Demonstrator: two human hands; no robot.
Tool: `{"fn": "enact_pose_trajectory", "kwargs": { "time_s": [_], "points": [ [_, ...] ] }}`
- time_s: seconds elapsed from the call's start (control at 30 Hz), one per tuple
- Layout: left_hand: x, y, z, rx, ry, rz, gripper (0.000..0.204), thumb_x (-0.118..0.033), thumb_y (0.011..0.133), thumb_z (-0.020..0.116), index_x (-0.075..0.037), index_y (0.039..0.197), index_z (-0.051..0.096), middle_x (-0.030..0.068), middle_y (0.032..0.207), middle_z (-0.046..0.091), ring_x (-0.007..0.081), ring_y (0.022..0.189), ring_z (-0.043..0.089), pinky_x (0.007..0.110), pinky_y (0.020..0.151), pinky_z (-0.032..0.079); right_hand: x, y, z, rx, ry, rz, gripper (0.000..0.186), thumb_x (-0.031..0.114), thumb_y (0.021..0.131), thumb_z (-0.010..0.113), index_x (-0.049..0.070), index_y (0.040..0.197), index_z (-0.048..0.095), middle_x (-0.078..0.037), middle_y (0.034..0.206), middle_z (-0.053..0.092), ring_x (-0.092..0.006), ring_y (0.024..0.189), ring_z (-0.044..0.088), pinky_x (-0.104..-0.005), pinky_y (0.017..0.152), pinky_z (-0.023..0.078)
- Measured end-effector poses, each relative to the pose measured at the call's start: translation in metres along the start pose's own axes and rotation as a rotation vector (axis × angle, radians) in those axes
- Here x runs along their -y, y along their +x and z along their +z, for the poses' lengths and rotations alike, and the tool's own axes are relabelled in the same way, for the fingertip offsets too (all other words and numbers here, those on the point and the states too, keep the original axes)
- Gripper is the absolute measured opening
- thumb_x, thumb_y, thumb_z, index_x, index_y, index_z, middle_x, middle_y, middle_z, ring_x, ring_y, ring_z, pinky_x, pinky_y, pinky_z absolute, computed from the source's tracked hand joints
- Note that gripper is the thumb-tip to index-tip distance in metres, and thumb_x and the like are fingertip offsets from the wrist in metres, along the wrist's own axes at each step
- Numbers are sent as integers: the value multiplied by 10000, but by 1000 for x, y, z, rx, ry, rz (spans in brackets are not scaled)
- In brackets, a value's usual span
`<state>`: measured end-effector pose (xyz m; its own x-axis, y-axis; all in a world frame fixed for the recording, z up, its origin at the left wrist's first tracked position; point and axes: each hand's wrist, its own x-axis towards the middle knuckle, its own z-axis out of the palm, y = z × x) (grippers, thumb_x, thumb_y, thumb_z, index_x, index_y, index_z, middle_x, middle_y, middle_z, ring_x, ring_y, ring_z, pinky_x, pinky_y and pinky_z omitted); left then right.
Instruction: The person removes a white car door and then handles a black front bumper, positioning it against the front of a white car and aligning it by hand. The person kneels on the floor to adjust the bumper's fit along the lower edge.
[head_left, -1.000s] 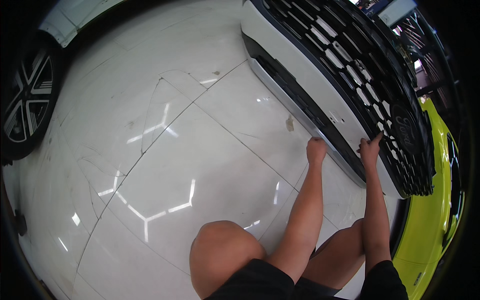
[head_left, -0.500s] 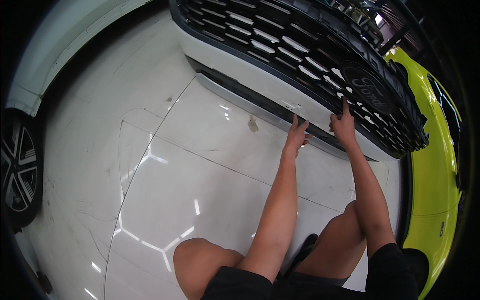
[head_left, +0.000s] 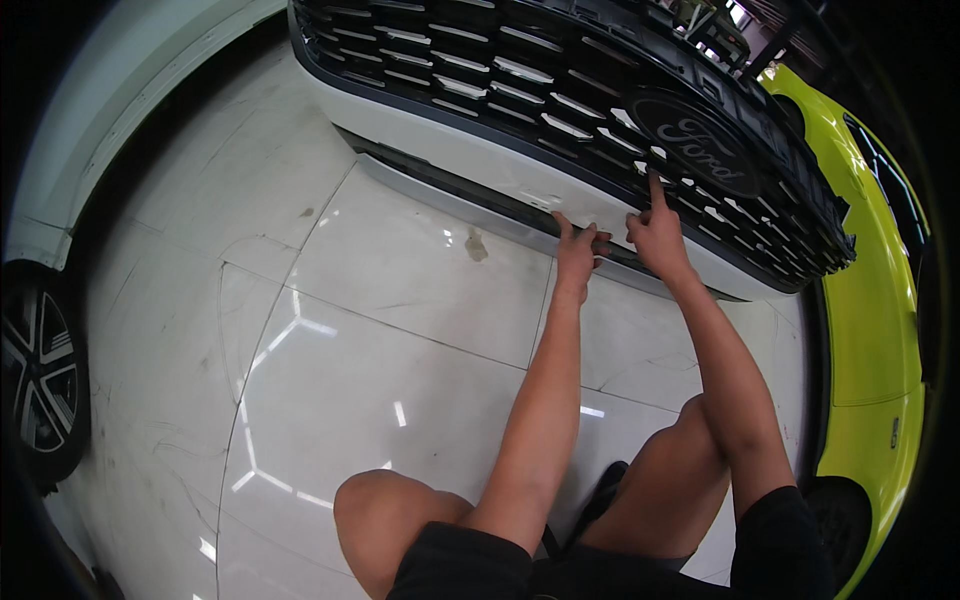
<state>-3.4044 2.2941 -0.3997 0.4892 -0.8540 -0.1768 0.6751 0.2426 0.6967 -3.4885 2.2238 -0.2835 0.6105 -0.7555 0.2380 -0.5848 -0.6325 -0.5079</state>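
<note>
A car front bumper (head_left: 390, 115) spans the upper middle, with a black honeycomb grille (head_left: 515, 90), an oval emblem (head_left: 690, 140), a white painted band and a dark slot above a silver lower strip (head_left: 420, 185). My left hand (head_left: 577, 250), fingers apart, touches the white band and dark slot near the bumper's middle. Just right of it, my right hand (head_left: 655, 230) has its index finger extended onto the grille's lower edge below the emblem; its thumb rests on the white band and its other fingers are bent.
A white vehicle's side (head_left: 60, 160) and wheel (head_left: 38, 365) are at the left. A yellow-green car (head_left: 865, 330) stands close at the right. Pale glossy floor tiles (head_left: 330, 380) lie below, with my bent knees (head_left: 380, 510) low in view. Dark equipment shows behind the bumper at upper right.
The bumper appears more horizontal and further left in view. My left hand has let go of the lower strip's edge and spread its fingers higher up; my right index finger reaches higher on the grille.
</note>
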Motion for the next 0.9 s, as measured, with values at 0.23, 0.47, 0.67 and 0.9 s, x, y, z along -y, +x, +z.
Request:
{"fn": "enact_pose_trajectory", "kwargs": {
  "time_s": [0.23,0.47,0.67,0.9],
  "points": [
    [-3,11,-18,-121,-117,16,852,-248,954,500,-165,1554,-99,36,966,664,122,771,593,277,681,451,0,1,6,65,43,-53,839,89,850,584,121,1561,140,-129,658,658,-173,554,614,-317,564,508],
    [-7,5,-24,-66,-178,15,800,-251,953,493,-148,1564,-14,40,951,658,106,729,585,249,627,443,9,-8,4,62,21,-4,825,101,856,579,136,1561,152,-104,668,659,-156,583,619,-323,554,514],
    [-15,8,-19,-91,-167,17,803,-245,955,490,-124,1559,-26,47,914,652,114,693,589,253,581,451,20,-9,12,19,-20,41,808,116,875,568,145,1561,142,-113,686,672,-161,565,629,-312,499,510],
    [-18,9,-12,-120,-188,17,830,-236,953,494,-70,1545,-63,69,904,656,139,668,597,261,544,458,13,-7,15,-18,-15,13,797,102,874,553,153,1560,150,-131,674,669,-173,545,636,-322,473,507]
  ]
}}
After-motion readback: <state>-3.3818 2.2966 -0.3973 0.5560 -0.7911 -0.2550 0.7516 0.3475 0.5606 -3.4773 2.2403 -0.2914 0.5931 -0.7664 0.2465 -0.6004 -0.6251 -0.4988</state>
